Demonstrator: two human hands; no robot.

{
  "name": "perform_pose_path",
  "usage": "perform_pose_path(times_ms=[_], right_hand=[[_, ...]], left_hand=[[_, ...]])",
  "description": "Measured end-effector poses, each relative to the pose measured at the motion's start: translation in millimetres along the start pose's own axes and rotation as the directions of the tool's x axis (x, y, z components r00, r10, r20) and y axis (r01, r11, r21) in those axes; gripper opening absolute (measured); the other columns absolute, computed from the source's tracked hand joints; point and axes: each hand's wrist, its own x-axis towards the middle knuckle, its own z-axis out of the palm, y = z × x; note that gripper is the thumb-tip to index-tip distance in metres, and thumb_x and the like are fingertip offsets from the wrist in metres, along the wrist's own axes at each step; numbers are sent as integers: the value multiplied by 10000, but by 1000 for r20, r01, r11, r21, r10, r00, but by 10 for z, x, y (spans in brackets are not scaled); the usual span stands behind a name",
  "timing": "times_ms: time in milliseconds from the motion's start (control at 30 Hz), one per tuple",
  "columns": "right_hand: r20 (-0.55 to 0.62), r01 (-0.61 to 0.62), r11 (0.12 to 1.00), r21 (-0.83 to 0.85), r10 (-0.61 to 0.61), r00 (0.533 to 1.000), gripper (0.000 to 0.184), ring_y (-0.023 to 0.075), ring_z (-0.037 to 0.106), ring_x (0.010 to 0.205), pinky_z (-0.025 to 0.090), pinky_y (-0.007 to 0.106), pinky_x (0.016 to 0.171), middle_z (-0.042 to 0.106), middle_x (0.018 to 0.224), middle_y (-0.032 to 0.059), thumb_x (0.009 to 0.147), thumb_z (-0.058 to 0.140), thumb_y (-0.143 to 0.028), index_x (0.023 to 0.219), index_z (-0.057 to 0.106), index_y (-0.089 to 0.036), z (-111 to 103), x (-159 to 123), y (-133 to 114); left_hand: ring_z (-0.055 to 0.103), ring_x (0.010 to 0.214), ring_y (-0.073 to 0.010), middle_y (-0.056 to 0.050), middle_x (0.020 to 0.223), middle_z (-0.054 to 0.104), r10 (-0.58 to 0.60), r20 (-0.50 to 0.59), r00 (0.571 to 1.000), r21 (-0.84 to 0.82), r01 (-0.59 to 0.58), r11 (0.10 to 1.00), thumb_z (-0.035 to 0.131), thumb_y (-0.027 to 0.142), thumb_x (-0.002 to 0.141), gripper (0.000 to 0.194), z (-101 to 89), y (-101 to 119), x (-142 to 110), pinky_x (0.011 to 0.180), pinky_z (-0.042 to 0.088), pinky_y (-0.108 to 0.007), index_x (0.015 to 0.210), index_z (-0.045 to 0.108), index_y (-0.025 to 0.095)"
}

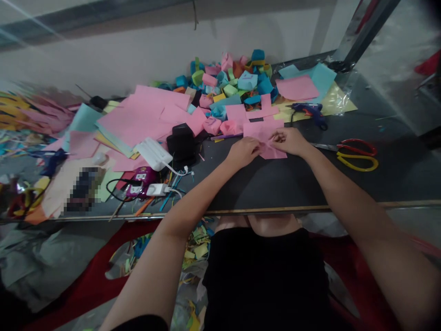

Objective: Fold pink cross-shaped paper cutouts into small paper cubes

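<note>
Both of my hands are at a cut piece of pink paper (262,130) on the dark table. My left hand (243,152) has its fingers closed on the paper's lower left part. From the other side, my right hand (288,140) pinches it near the middle, fingers bent. The fingertips cover part of the paper, so its fold there is hard to make out. Beyond the paper lie more pink pieces (236,112) and small folded pink shapes (211,124). Scissors (358,154) with red and yellow handles lie right of my right forearm.
A heap of small coloured paper boxes (237,80) stands by the wall. A blue glue gun (310,109) rests on yellow paper. Pink sheets (138,115), a white power bank (154,154), a black case (182,143), a purple socket block (142,180) and cables fill the left side.
</note>
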Motion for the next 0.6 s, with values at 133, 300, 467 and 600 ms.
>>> perform_pose_path(times_ms=[133,300,467,600], right_hand=[[5,20,973,-229,-19,1000,304,250,775,855,611,402,827,853,947,88,864,738,-287,1124,884,-230,-59,-26,0],[28,14,949,-315,-6,1000,337,282,793,943,613,430,856,870,1059,101,927,750,-342,1228,873,-255,-103,-25,23],[58,31,930,-366,-11,998,295,311,796,1045,608,446,884,869,1122,84,959,735,-356,1211,878,-297,-85,13,55],[60,33,918,-396,-11,998,288,322,792,1088,608,461,891,860,1186,79,980,718,-397,1207,878,-322,-61,30,85]], left_hand=[[709,1341,-236,-114,1413,773,39,-55,998,-48,-41,998,681,274,1061,308,57,-93,3,1185,550,-430,1347,773,207],[665,1409,-257,-117,1478,738,58,-28,998,-31,-59,998,655,323,1076,379,99,-103,-29,1219,521,-440,1419,742,188],[644,1430,-261,-119,1498,725,74,6,997,-39,-74,996,640,328,1079,401,87,-108,-1,1243,495,-458,1444,727,188],[627,1453,-269,-108,1500,726,86,10,996,-43,-86,995,632,335,1079,406,79,-120,6,1246,488,-465,1446,727,190]])
